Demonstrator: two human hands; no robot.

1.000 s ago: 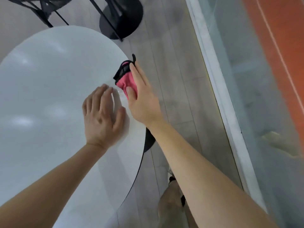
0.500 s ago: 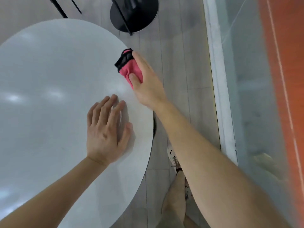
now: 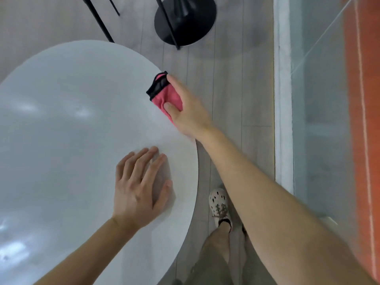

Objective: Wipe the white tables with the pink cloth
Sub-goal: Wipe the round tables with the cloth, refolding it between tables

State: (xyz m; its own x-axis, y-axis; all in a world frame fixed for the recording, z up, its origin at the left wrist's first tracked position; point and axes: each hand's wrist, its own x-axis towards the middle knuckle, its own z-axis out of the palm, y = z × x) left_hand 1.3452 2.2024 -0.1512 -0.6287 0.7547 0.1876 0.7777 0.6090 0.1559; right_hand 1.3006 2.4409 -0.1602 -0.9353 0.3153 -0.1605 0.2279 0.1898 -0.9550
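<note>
As the right hand (image 3: pixel 188 112) pinches it, pink cloth (image 3: pixel 164 95) juts forward-left — on table (image 3: pixel 82 120).

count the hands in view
2. The left hand lies flat on the table near its right edge. The right hand holds the cloth at the rim, farther away. Neither is hidden.

Round white table (image 3: pixel 61 140) w/ pink cloth (image 3: pixel 164 96) at rt edge, left hand (image 3: pixel 137 192) flat nearby.
</note>
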